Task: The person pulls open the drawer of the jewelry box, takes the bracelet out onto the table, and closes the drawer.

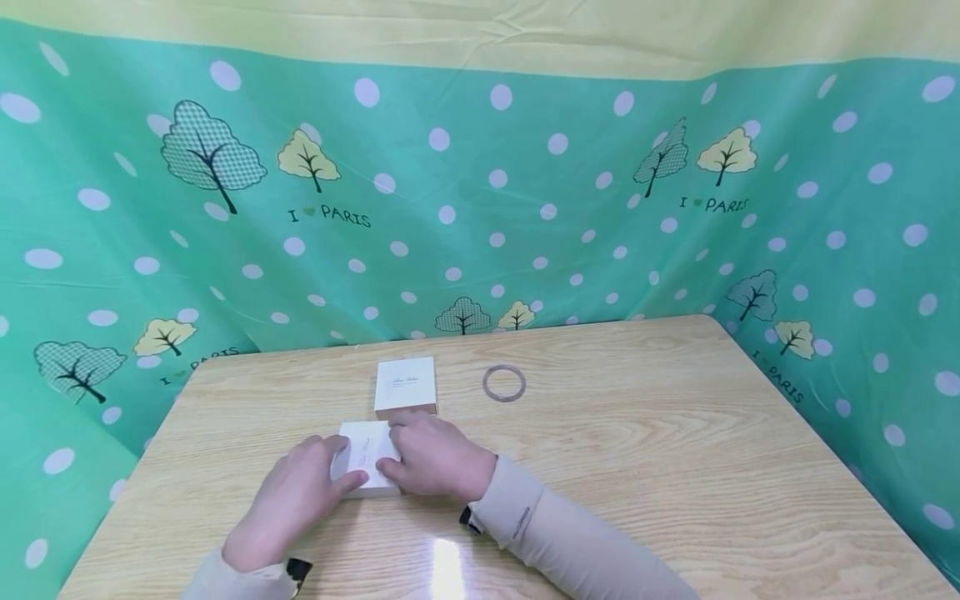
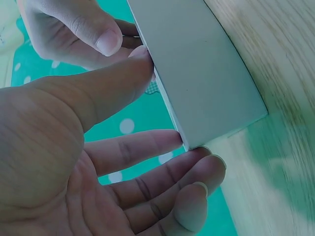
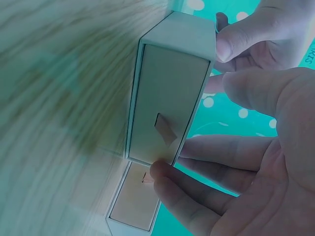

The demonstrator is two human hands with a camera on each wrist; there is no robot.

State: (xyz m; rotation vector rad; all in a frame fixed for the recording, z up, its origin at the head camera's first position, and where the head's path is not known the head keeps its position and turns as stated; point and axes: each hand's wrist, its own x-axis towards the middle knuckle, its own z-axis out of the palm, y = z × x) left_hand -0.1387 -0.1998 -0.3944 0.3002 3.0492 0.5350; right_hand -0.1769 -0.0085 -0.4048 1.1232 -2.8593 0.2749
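Observation:
A small white drawer box (image 1: 370, 457) with faint lettering on its lid lies flat on the table between both hands. My left hand (image 1: 298, 493) holds its left side, thumb at the near top edge and fingertips round a corner. From the other side my right hand (image 1: 438, 454) grips it, with the thumb on the top. Seen in the right wrist view, the box's drawer front (image 3: 170, 98) sits flush in its sleeve and carries a pale ribbon tab (image 3: 166, 130). Two right fingertips touch the end of that front. The left wrist view shows a plain side (image 2: 197, 73).
Just behind stands a second white box (image 1: 406, 383) with printed lettering; its drawer front (image 3: 135, 196) also shows a tab. A greyish ring (image 1: 504, 383) lies to its right on the wooden table (image 1: 637, 467). A green dotted curtain (image 1: 465, 217) hangs behind the table.

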